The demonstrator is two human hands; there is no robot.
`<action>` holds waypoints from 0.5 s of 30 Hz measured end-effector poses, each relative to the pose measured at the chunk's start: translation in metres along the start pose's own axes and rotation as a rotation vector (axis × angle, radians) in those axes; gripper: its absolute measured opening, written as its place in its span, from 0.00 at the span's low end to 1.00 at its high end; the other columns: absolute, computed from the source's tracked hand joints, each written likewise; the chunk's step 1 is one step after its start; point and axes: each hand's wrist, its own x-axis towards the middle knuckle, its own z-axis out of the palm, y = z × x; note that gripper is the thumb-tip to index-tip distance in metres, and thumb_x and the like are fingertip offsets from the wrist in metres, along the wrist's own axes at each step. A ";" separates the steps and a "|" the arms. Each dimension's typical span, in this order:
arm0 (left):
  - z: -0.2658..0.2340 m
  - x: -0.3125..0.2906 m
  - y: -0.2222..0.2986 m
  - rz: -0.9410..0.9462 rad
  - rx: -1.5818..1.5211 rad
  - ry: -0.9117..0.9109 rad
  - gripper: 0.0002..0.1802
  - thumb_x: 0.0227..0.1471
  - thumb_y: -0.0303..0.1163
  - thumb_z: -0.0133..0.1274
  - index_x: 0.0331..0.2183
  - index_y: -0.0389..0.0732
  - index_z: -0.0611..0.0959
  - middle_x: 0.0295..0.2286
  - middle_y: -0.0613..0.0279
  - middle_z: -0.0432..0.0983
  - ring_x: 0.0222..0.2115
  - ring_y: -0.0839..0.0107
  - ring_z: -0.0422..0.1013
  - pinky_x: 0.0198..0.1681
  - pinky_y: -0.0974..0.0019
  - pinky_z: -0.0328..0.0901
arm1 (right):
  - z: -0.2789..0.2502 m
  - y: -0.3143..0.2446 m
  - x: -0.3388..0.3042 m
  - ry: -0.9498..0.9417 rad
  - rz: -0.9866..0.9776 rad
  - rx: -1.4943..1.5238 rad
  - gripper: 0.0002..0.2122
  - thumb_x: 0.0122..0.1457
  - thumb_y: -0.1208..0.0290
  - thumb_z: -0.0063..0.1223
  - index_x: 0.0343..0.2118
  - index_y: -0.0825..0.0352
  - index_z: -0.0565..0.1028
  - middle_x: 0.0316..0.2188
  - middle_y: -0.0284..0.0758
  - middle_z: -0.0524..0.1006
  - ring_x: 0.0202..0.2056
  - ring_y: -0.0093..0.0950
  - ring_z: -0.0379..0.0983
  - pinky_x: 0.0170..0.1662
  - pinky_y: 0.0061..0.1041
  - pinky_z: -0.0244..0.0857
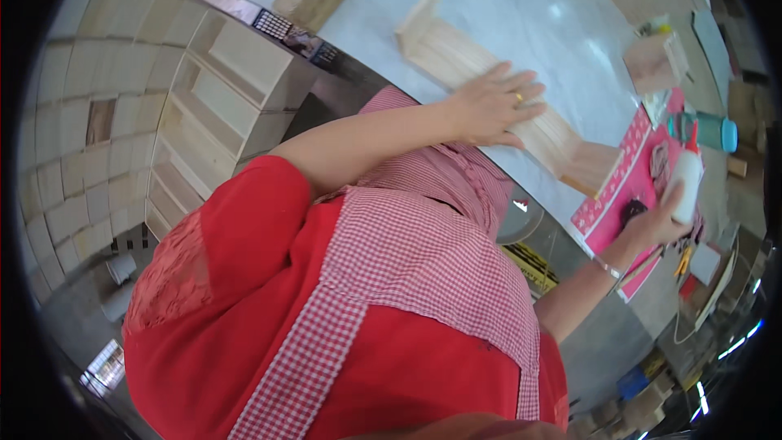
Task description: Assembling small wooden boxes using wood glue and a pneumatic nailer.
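Left hand point(493, 106): fingers spread, pressed flat on the wooden tray point(489, 85), which lies on the white surface point(521, 8) at 12 o'clock. Right hand point(656, 224): fingers pinching a white glue bottle point(688, 183) at 3 o'clock, over the pink mat point(607, 212).

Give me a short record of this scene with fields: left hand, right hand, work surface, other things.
left hand: left hand lies flat, fingers spread, on a wooden piece
right hand: right hand grips a white bottle with a red tip, over a pink mat
work surface: pale table
other things: small wooden box; teal container; stacked wooden crates at the person's left
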 end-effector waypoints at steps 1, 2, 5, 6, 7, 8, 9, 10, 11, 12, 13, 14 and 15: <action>0.003 0.004 0.000 0.022 -0.006 0.014 0.39 0.56 0.59 0.48 0.62 0.46 0.66 0.64 0.54 0.55 0.66 0.54 0.47 0.67 0.42 0.42 | 0.002 -0.017 -0.006 -0.014 -0.003 0.017 0.20 0.55 0.69 0.66 0.43 0.79 0.72 0.34 0.43 0.78 0.31 0.28 0.76 0.29 0.21 0.71; 0.005 0.005 -0.001 0.004 0.004 0.023 0.39 0.56 0.59 0.48 0.62 0.46 0.66 0.64 0.54 0.55 0.66 0.54 0.47 0.67 0.42 0.42 | 0.005 -0.034 -0.018 -0.098 0.055 0.114 0.21 0.56 0.68 0.64 0.44 0.80 0.71 0.34 0.43 0.77 0.31 0.29 0.76 0.28 0.22 0.70; 0.008 0.007 0.002 0.006 0.036 0.042 0.40 0.56 0.60 0.47 0.62 0.45 0.66 0.64 0.53 0.55 0.66 0.53 0.46 0.67 0.41 0.41 | 0.022 -0.064 -0.063 -0.283 0.131 0.186 0.22 0.59 0.64 0.61 0.46 0.80 0.69 0.33 0.44 0.76 0.31 0.31 0.76 0.28 0.25 0.70; 0.008 0.004 0.002 0.002 0.040 0.053 0.40 0.56 0.60 0.47 0.62 0.45 0.66 0.64 0.53 0.55 0.66 0.53 0.46 0.67 0.41 0.41 | 0.029 -0.072 -0.079 -0.372 0.162 0.153 0.23 0.59 0.62 0.60 0.47 0.79 0.68 0.32 0.43 0.76 0.31 0.31 0.76 0.28 0.26 0.70; 0.008 -0.001 0.004 -0.028 0.063 0.125 0.40 0.56 0.60 0.47 0.61 0.44 0.67 0.63 0.52 0.56 0.66 0.52 0.47 0.66 0.40 0.41 | 0.038 -0.083 -0.097 -0.381 0.154 0.158 0.23 0.59 0.62 0.60 0.47 0.79 0.68 0.32 0.43 0.76 0.31 0.31 0.76 0.28 0.26 0.70; 0.006 -0.007 0.004 -0.060 0.086 0.197 0.40 0.55 0.61 0.47 0.60 0.43 0.69 0.62 0.52 0.58 0.66 0.52 0.48 0.66 0.38 0.41 | 0.048 -0.096 -0.117 -0.506 0.146 0.194 0.24 0.59 0.63 0.60 0.48 0.77 0.67 0.33 0.43 0.75 0.32 0.30 0.76 0.28 0.25 0.70; 0.004 -0.012 0.003 -0.085 0.106 0.266 0.40 0.55 0.61 0.47 0.59 0.42 0.70 0.62 0.52 0.59 0.66 0.52 0.48 0.66 0.37 0.41 | 0.056 -0.105 -0.133 -0.625 0.140 0.224 0.24 0.58 0.63 0.61 0.50 0.75 0.67 0.35 0.42 0.75 0.33 0.30 0.76 0.28 0.24 0.70; 0.002 -0.017 0.000 -0.089 0.105 0.273 0.40 0.55 0.61 0.47 0.59 0.42 0.70 0.62 0.52 0.59 0.66 0.52 0.48 0.66 0.37 0.41 | 0.063 -0.111 -0.143 -0.631 0.134 0.224 0.24 0.58 0.63 0.61 0.50 0.75 0.67 0.35 0.42 0.75 0.33 0.30 0.76 0.28 0.24 0.70; -0.001 -0.021 -0.002 -0.132 0.101 0.236 0.41 0.55 0.62 0.45 0.59 0.42 0.70 0.61 0.52 0.59 0.65 0.53 0.48 0.66 0.36 0.40 | 0.069 -0.114 -0.151 -0.694 0.132 0.220 0.25 0.57 0.65 0.62 0.51 0.74 0.66 0.38 0.41 0.73 0.35 0.30 0.75 0.33 0.24 0.70; -0.005 -0.024 -0.004 -0.174 0.097 0.200 0.41 0.56 0.63 0.44 0.59 0.42 0.69 0.61 0.52 0.59 0.65 0.53 0.48 0.66 0.36 0.39 | 0.075 -0.116 -0.157 -0.756 0.131 0.215 0.26 0.56 0.67 0.63 0.52 0.73 0.65 0.41 0.41 0.72 0.38 0.29 0.74 0.37 0.24 0.70; -0.006 -0.026 -0.005 -0.215 0.091 0.162 0.42 0.56 0.63 0.43 0.59 0.41 0.69 0.61 0.52 0.60 0.65 0.53 0.49 0.66 0.35 0.39 | 0.079 -0.117 -0.161 -0.816 0.130 0.209 0.27 0.55 0.68 0.64 0.53 0.72 0.64 0.45 0.40 0.70 0.40 0.29 0.73 0.41 0.25 0.70; -0.006 -0.028 -0.007 -0.226 0.091 0.168 0.42 0.56 0.63 0.43 0.59 0.41 0.69 0.61 0.52 0.60 0.65 0.53 0.49 0.66 0.35 0.39 | 0.085 -0.118 -0.165 -0.828 0.125 0.211 0.27 0.55 0.68 0.64 0.53 0.72 0.64 0.45 0.40 0.70 0.40 0.29 0.73 0.41 0.25 0.70; -0.004 -0.029 -0.009 -0.220 0.068 0.167 0.42 0.56 0.64 0.42 0.60 0.41 0.68 0.61 0.52 0.60 0.65 0.54 0.49 0.66 0.35 0.38 | 0.090 -0.119 -0.168 -0.855 0.102 0.210 0.27 0.54 0.70 0.65 0.53 0.72 0.64 0.45 0.39 0.70 0.41 0.29 0.72 0.43 0.25 0.69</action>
